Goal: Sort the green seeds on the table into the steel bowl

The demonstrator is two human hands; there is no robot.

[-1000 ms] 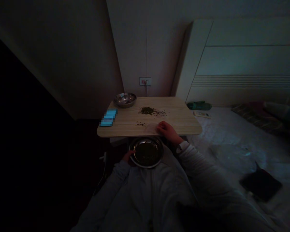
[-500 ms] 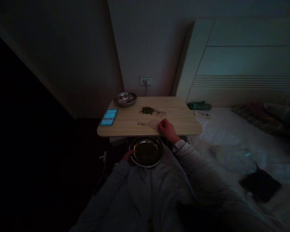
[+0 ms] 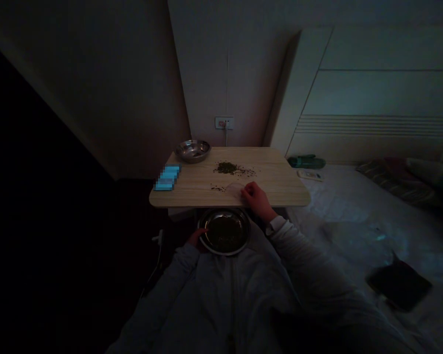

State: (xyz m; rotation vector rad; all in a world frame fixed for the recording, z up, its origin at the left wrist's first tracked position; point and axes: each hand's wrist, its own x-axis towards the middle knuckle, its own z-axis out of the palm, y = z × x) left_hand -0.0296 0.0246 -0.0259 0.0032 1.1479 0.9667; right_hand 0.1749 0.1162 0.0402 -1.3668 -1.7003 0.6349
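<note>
My left hand (image 3: 196, 237) grips the left rim of a steel bowl (image 3: 225, 251) on my lap, just below the table's front edge. Small dark green grains (image 3: 225, 231) lie in that bowl. Above the wooden table (image 3: 192, 196), my right hand (image 3: 256, 199) is closed on a thin, clear plastic piece (image 3: 235, 189), whose exact kind I cannot make out. Left of the plastic lies a small scatter of grains (image 3: 217, 188). A larger pile of green grains (image 3: 227, 168) sits farther back, with darker bits (image 3: 248, 172) spread to its right.
A second steel bowl (image 3: 192, 151) stands at the table's back left, and a lit phone (image 3: 167, 178) lies in front of it. Right of the table, a bed (image 3: 317, 206) holds a green bottle (image 3: 306, 161), a pale remote (image 3: 310, 175) and a dark flat object (image 3: 398, 284).
My right hand has moved slightly away from me and to the right with the plastic piece, then stays nearly still. The left hand keeps its hold on the bowl.
</note>
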